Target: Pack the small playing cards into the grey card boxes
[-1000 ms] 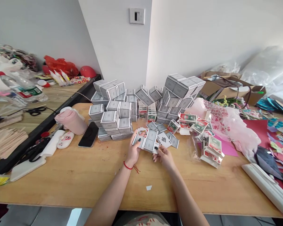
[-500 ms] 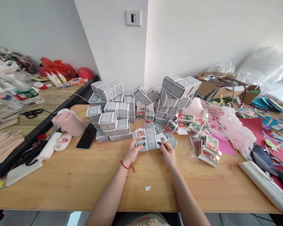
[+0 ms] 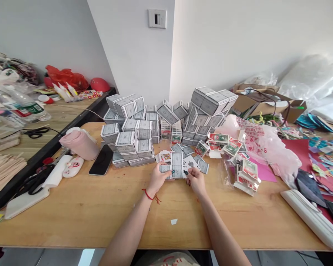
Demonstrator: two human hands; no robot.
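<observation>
Many card blocks (image 3: pixel 126 139) stand behind playing cards (image 3: pixel 177 160) gripped by left fingers (image 3: pixel 168 173) and right fingers (image 3: pixel 189 174), boxes (image 3: pixel 249 169) rightward.

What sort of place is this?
Probably a craft workspace, perhaps a small studio: stacked playing-card blocks on a wooden table, a pile of thin wooden sticks, and black-handled scissors.

Left hand (image 3: pixel 156 178) partly behind cards (image 3: pixel 177 161)
</observation>
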